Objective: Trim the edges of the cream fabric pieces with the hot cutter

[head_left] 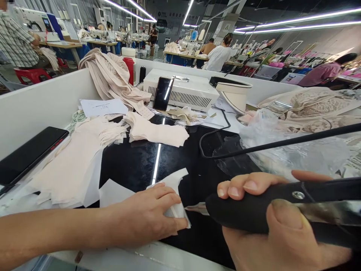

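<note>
My left hand [152,214] presses down on a small white fabric piece [177,178] at the front of the glossy black surface [132,165], its fingers together over the cloth. On the right, my right hand [270,222] is wrapped round a black-handled tool [242,214] with a cord. The tool's thin metal tip points left and lies close to the right edge of the white piece. A pale sheet [114,194] lies beside my left wrist. Behind are a stack of cream pieces [158,130] and a larger pile of cream pieces [73,162] at left.
A black phone [31,154] lies at the left edge. Another phone [163,93] leans on a white vented box [183,88]. A black cable [254,148] crosses the right side near clear plastic bags [293,150]. Beige fabric [107,75] hangs over the back wall. Other people sit beyond.
</note>
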Action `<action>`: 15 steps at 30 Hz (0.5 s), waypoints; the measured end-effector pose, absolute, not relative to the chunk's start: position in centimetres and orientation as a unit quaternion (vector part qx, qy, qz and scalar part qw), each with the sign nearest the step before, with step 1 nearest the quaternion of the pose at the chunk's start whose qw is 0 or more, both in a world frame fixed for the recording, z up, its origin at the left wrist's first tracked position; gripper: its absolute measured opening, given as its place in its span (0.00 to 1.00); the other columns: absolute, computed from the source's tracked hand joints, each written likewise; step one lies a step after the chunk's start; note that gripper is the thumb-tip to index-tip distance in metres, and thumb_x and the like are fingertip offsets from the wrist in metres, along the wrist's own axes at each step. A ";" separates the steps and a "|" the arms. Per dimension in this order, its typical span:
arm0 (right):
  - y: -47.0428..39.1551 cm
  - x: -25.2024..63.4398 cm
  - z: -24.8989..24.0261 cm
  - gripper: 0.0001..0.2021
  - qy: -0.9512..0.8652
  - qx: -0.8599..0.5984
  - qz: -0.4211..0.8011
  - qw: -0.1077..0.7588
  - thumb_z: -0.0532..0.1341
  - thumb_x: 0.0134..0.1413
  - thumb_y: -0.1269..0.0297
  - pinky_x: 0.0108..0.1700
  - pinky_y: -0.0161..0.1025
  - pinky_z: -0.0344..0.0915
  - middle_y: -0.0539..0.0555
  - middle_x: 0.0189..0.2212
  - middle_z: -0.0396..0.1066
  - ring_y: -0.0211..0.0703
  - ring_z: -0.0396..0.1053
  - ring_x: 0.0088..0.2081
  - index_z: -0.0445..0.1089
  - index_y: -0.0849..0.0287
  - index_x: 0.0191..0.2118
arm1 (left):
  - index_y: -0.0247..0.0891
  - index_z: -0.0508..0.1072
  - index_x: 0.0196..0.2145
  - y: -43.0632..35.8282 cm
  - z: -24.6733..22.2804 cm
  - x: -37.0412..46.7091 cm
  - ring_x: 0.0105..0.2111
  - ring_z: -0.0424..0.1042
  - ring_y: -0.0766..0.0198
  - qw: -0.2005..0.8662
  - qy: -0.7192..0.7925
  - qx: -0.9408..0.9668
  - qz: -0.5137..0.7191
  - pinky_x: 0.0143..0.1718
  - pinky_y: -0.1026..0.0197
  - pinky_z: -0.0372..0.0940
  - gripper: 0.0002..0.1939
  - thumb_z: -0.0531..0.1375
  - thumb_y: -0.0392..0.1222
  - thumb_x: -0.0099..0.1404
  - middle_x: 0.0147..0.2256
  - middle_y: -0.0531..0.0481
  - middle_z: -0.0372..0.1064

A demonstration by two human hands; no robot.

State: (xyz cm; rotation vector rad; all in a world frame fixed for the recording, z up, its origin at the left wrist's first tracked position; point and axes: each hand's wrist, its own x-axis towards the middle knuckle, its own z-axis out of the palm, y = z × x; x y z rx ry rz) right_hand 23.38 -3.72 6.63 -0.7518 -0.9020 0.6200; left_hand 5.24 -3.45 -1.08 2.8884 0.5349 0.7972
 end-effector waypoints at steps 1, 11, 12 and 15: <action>-3.7 23.4 6.7 0.17 -0.424 -0.346 0.284 0.787 0.77 0.49 0.63 0.24 0.41 0.71 0.43 0.26 0.72 0.44 0.69 0.24 0.77 0.47 0.44 | 0.38 0.78 0.53 -3.5 -1.0 5.3 0.52 0.72 0.53 0.049 0.176 0.948 0.261 0.60 0.50 0.72 0.10 0.57 0.38 0.81 0.46 0.39 0.71; -3.8 23.2 6.7 0.17 -0.426 -0.335 0.300 0.785 0.77 0.50 0.63 0.25 0.39 0.71 0.43 0.26 0.72 0.42 0.70 0.25 0.77 0.47 0.45 | 0.38 0.78 0.53 -3.6 -0.8 5.5 0.50 0.72 0.55 0.045 0.176 0.945 0.270 0.58 0.52 0.71 0.10 0.58 0.38 0.81 0.44 0.41 0.71; -3.8 23.2 6.7 0.17 -0.426 -0.335 0.299 0.785 0.77 0.50 0.64 0.24 0.39 0.71 0.43 0.26 0.72 0.42 0.70 0.25 0.77 0.47 0.45 | 0.38 0.78 0.53 -3.7 -0.7 5.5 0.50 0.72 0.55 0.046 0.178 0.946 0.267 0.58 0.52 0.71 0.10 0.58 0.37 0.81 0.44 0.41 0.72; -3.7 23.1 6.8 0.17 -0.431 -0.334 0.297 0.784 0.76 0.49 0.66 0.24 0.39 0.71 0.43 0.26 0.72 0.42 0.70 0.24 0.76 0.49 0.45 | 0.39 0.78 0.53 -3.7 -0.7 5.5 0.49 0.72 0.55 0.048 0.182 0.948 0.258 0.58 0.53 0.71 0.10 0.58 0.36 0.81 0.43 0.42 0.73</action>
